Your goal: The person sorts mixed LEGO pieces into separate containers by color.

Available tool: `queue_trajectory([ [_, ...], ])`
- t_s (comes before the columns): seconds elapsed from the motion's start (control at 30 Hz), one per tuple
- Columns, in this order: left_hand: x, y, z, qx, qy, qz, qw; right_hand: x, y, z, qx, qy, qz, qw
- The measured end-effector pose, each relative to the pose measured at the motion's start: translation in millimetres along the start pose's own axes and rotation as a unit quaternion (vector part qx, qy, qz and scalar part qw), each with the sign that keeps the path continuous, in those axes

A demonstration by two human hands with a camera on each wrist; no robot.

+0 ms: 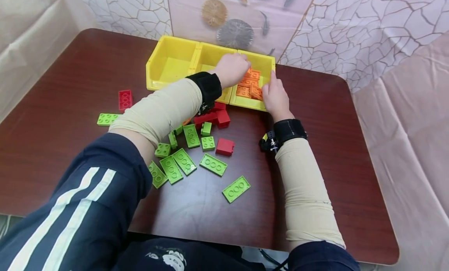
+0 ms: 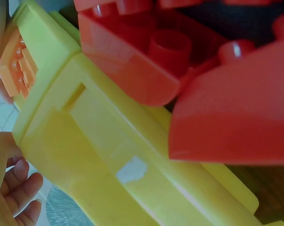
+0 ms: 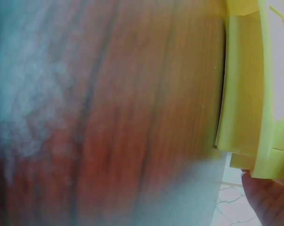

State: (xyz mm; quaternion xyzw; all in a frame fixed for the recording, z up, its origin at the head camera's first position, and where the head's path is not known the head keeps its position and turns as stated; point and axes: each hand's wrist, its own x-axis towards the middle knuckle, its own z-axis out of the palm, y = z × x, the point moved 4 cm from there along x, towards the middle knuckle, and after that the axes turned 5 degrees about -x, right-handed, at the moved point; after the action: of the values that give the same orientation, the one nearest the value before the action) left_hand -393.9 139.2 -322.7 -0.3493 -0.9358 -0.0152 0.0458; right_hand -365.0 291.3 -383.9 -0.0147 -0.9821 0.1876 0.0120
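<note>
My left hand (image 1: 232, 69) reaches over the divider of the yellow bin (image 1: 245, 101), its fingers curled down at an orange brick (image 1: 248, 73) in the right compartment. In the left wrist view, that hand's other fingers (image 2: 23, 186) bend loosely beside the bin wall. More orange bricks (image 1: 243, 92) lie inside that compartment. My right hand (image 1: 277, 95) grips the bin's right wall, with a finger stretched along the rim. Seen from the right wrist, part of this hand (image 3: 269, 197) shows under the bin's edge, the rest cut off by the frame.
Red bricks (image 1: 212, 117) crowd in front of the bin, partly behind the left wrist. Several green bricks (image 1: 213, 164) are spread over the brown table (image 1: 196, 212). Farther left are another red brick (image 1: 125, 100) and a green one (image 1: 108, 119). A patterned cloth (image 1: 350, 33) hangs behind.
</note>
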Motion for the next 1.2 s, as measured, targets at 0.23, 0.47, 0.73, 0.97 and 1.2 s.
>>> queue_trajectory([
  [0.23,8.6,-2.6,5.4,-0.001,-0.022,-0.009,0.9997,-1,-2,-0.3,0.002,0.009,-0.005,1.0],
  [0.47,7.4,-5.7,5.7,-0.009,-0.02,-0.023,0.9995,-2,-6,-1.1,-0.003,0.011,-0.004,1.0],
  [0.73,-1.3,-7.8,9.0,-0.028,0.02,-0.008,0.9994,-1,0,-0.1,-0.004,0.002,0.006,1.0],
  [0.97,-44.8,-11.0,1.1,-0.058,0.054,0.039,0.9961,-2,-2,-0.2,-0.003,0.001,0.012,1.0],
  [1.2,-103.6,-22.3,0.8,-0.076,0.038,0.077,0.9934,-4,-3,0.6,-0.002,-0.003,0.014,1.0],
])
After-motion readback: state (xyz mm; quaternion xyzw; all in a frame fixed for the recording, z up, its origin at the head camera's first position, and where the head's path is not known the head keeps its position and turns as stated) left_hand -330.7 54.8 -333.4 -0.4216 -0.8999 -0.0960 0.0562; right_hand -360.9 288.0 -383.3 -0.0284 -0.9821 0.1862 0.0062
